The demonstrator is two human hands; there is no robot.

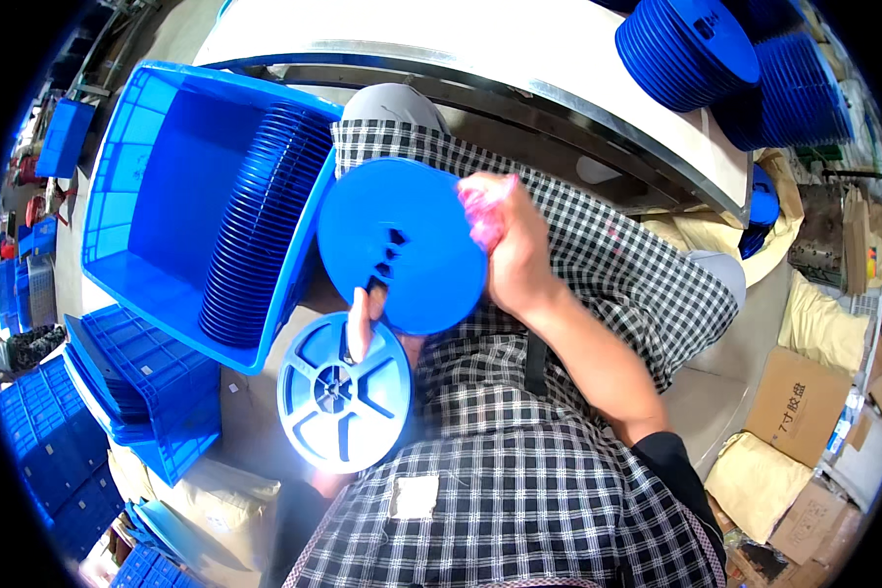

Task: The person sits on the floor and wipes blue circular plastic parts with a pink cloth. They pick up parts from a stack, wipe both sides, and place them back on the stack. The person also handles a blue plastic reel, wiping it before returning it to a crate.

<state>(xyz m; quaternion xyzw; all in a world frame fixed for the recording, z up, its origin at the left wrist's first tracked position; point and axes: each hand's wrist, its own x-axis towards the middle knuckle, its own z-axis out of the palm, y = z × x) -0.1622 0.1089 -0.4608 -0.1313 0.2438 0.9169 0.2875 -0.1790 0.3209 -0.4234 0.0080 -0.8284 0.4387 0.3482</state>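
My right hand (514, 257), with pink covers on the fingertips, grips the right rim of a solid round blue disc (397, 245) held over my checked shirt (519, 470). Just below it, a spoked blue reel half (341, 392) is held by my left hand (360, 328). Only one finger of that hand shows across the reel's top; the rest is hidden behind it. The lower edge of the disc overlaps the top of the spoked piece.
An open blue crate (132, 186) at my left holds a row of blue discs (265, 216) on edge. More blue crates (142, 382) lie stacked below it. A white table (480, 39) ahead carries stacks of blue reels (691, 49). Cardboard boxes (799, 402) and sacks lie at the right.
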